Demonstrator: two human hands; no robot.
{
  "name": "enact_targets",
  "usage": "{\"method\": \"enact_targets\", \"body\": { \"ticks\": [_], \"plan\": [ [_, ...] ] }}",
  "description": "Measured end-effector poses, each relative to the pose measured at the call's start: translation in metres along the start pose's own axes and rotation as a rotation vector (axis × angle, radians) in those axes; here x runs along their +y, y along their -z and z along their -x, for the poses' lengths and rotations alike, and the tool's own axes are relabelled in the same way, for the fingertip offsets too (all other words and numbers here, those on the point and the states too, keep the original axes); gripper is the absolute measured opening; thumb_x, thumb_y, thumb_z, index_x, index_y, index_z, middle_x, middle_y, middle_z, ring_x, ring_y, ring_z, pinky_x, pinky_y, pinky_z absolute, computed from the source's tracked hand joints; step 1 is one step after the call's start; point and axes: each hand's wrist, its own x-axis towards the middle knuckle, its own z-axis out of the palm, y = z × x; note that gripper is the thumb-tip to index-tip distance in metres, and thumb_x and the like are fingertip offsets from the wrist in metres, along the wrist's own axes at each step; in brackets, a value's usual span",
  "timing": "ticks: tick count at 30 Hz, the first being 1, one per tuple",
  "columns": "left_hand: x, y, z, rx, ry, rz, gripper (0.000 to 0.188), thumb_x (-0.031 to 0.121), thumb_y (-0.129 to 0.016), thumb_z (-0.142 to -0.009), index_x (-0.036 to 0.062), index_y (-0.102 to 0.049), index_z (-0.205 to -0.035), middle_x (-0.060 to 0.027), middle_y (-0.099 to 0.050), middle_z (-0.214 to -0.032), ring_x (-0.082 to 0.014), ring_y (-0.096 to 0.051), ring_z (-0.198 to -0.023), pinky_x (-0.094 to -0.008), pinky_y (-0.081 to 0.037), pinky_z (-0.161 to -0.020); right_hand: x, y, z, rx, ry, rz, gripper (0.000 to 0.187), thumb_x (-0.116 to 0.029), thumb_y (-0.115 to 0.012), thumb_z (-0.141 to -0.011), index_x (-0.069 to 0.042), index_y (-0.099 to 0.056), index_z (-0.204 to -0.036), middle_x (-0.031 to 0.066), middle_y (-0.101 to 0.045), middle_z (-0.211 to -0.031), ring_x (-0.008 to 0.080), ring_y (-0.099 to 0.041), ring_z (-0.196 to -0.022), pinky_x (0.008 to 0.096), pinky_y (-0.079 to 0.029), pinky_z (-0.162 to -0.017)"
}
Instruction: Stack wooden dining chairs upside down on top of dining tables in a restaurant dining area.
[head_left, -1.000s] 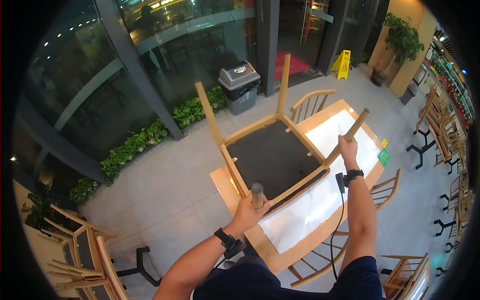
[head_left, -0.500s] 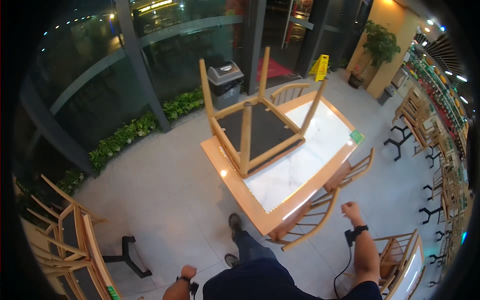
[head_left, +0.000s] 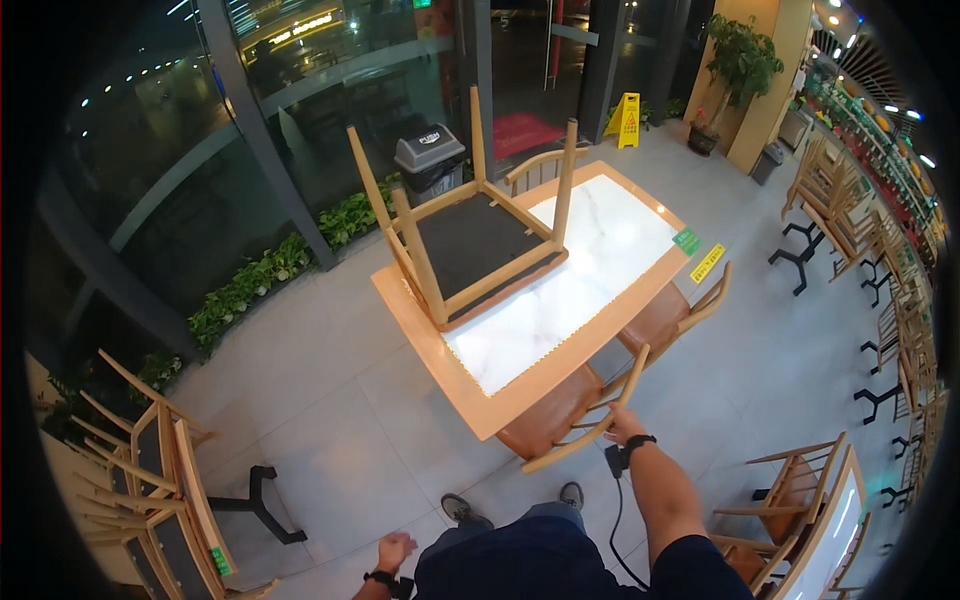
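A wooden chair (head_left: pixel 560 408) with a brown seat and curved backrest stands at the near right side of the table. My right hand (head_left: pixel 627 425) is on its back rail, fingers curled round the wood. My left hand (head_left: pixel 396 551) hangs low by my left side, holding nothing, its fingers loosely apart. The wood-edged table (head_left: pixel 600 262) has a white marbled top. On its left half rests an upturned chair (head_left: pixel 480 245), legs pointing up and dark underside showing. A second brown-seated chair (head_left: pixel 655 322) stands farther along the same side.
Stacked chairs on a table (head_left: pixel 150 470) stand at the lower left, with a black table leg (head_left: pixel 262 505) reaching out. Another table with chairs (head_left: pixel 815 520) is at the lower right. A grey bin (head_left: pixel 430 160), plants (head_left: pixel 265 272) and a yellow floor sign (head_left: pixel 624 120) line the glass wall.
I have stepped closer to the table. My right hand has come from free air onto the near chair's back rail. My left hand has loosened from a closed shape.
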Motion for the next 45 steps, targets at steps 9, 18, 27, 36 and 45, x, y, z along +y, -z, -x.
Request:
{"method": "enact_targets", "body": {
  "ticks": [9, 18, 27, 36, 45],
  "plan": [
    [0.090, -0.162, 0.067, 0.014, -0.057, -0.102, 0.024, 0.020, -0.061, -0.089, 0.0015, -0.061, -0.105, -0.0118, -0.070, -0.089, -0.0184, -0.069, -0.080, -0.0290, -0.052, -0.068, -0.003, -0.009, -0.052, 0.007, 0.080, -0.285, 0.026, -0.017, -0.063, -0.081, -0.002, -0.056, -0.102, 0.0098, -0.055, -0.079, 0.0233, -0.055, -0.070, 0.0395, -0.047, -0.070],
    [0.045, -0.243, 0.162, -0.065, -0.052, -0.412, 0.031, 0.020, -0.063, -0.087, -0.0019, -0.062, -0.108, -0.0126, -0.071, -0.087, -0.0188, -0.070, -0.084, -0.0297, -0.053, -0.078, -0.021, -0.008, -0.046, -0.177, -0.135, -0.550, 0.016, -0.010, -0.058, -0.085, -0.003, -0.045, -0.079, 0.0071, -0.045, -0.066, 0.0208, -0.047, -0.055, 0.0386, -0.049, -0.057],
    [-0.031, -0.213, 0.189, 0.218, 0.239, 0.002, 0.021, 0.015, -0.059, -0.088, -0.0034, -0.062, -0.098, -0.0142, -0.070, -0.083, -0.0219, -0.070, -0.074, -0.0288, -0.054, -0.062, -0.046, 0.038, -0.044, -0.394, -0.032, 0.425, 0.043, -0.040, -0.069, -0.081, -0.004, -0.058, -0.102, 0.0097, -0.060, -0.075, 0.0214, -0.060, -0.061, 0.0401, -0.051, -0.061],
    [0.039, -0.209, 0.031, 0.211, -0.235, -0.073, 0.020, 0.012, -0.050, -0.090, 0.0001, -0.063, -0.079, -0.0084, -0.067, -0.071, -0.0169, -0.062, -0.066, -0.0309, -0.051, -0.066, -0.210, 0.043, -0.070, -0.315, 0.428, 0.633, 0.031, -0.027, -0.067, -0.083, 0.002, -0.058, -0.078, 0.0095, -0.060, -0.062, 0.0186, -0.060, -0.050, 0.0297, -0.047, -0.040],
    [0.379, -0.214, -0.109, 0.297, -0.728, 0.065, 0.054, 0.014, -0.067, -0.084, -0.0011, -0.042, -0.130, -0.0150, -0.061, -0.112, -0.0216, -0.060, -0.103, -0.0321, -0.051, -0.084, -0.355, -0.109, -0.046, -0.344, 0.577, 0.575, 0.056, -0.026, -0.072, -0.082, -0.001, -0.043, -0.123, 0.0163, -0.059, -0.101, 0.0226, -0.062, -0.077, 0.0340, -0.054, -0.059]
  ]
}}
